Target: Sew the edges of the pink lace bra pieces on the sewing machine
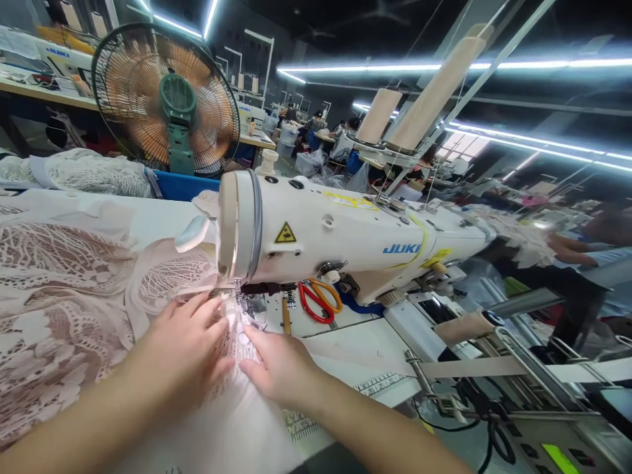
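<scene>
White lace fabric (232,345) lies under the needle area of a white JUKI sewing machine (316,230). My left hand (185,339) rests on the lace just left of the needle, palm down, its fingers stretched out flat. On the right side of the same piece, my right hand (281,365) grips the lace edge between thumb and fingers, close in front of the presser foot. The right hand's other fingers are hidden beneath it. Pale lace pieces (59,296) are spread over the table to the left. Behind the needle lie red-and-orange-handled scissors (316,304).
A large fan (170,99) stands behind the table. Thread cones (434,92) rise above the machine. A measuring tape (378,385) runs along the table on the right, near a metal tape feeder (494,368). Another person's arm (573,249) shows at far right.
</scene>
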Demonstrator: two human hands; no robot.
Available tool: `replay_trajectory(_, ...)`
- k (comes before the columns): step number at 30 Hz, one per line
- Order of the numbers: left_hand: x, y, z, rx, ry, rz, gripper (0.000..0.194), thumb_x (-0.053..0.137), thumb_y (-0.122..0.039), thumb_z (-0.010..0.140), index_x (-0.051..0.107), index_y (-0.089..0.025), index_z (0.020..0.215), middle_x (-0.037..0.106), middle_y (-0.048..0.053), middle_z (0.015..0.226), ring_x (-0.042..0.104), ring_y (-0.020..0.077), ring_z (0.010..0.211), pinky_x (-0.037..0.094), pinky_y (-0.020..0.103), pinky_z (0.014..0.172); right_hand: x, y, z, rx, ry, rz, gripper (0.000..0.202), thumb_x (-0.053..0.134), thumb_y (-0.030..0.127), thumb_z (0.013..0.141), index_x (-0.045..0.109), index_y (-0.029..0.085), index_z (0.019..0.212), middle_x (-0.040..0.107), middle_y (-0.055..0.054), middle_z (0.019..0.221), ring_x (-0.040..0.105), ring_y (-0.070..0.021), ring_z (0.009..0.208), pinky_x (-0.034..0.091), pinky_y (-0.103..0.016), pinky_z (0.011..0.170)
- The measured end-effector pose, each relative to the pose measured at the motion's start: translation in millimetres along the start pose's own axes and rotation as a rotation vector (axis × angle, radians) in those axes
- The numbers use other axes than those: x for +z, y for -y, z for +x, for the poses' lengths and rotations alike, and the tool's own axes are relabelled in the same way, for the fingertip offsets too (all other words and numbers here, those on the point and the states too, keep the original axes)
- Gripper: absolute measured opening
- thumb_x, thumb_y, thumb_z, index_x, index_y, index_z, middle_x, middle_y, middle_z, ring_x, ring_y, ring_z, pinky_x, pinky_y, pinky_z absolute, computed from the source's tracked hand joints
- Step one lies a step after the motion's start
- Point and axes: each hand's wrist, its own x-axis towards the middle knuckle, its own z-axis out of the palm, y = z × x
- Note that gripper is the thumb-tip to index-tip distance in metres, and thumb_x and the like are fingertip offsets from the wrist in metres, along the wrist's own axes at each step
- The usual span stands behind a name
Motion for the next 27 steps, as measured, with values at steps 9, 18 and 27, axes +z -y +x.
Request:
replay_trajectory(9, -4.1, 4.6, -16.4, -0.218, 0.397, -0.009, 0.099, 0.072, -0.052, 0.073, 0.03, -0.022, 0.157, 0.001, 0.013, 0.167, 0.009, 0.0487, 0.151, 0.034, 0.077, 0.105, -7.5, -0.1, -13.7, -0.147, -0.025, -0.26, 0.024, 0.053, 0.036, 0.095, 0.066, 0.021, 0.108, 0.07, -0.007, 0.081, 0.063, -0.0235, 0.073, 0.03, -0.032, 0.052)
replay_trajectory(18, 6.3, 28.0, -8.4, -0.146, 0.224, -0.039, 0.101, 0.077, -0.055, 0.069, 0.036, -0.022, 0.155, 0.01, 0.015, 0.167, 0.019, 0.0447, 0.151, 0.035, 0.063, 0.114, -20.5, -8.5, -20.3, -0.196, 0.131, -0.276, 0.013, 0.047, 0.025, 0.093, 0.059, 0.022, 0.098, 0.067, -0.004, 0.078, 0.062, -0.0214, 0.08, 0.027, -0.03, 0.054)
replay_trajectory(27, 6.6, 54.9, 10.1, -0.179, 0.189, -0.016, 0.102, 0.073, -0.063, 0.068, 0.04, -0.019, 0.154, 0.023, 0.023, 0.164, 0.022, 0.0448, 0.15, 0.038, 0.058, 0.113, -35.2, 12.7, -1.6, -0.028, 0.265, -0.342, 0.039, 0.061, 0.016, 0.083, 0.058, 0.024, 0.122, 0.072, -0.008, 0.084, 0.069, -0.0263, 0.072, 0.033, -0.028, 0.049)
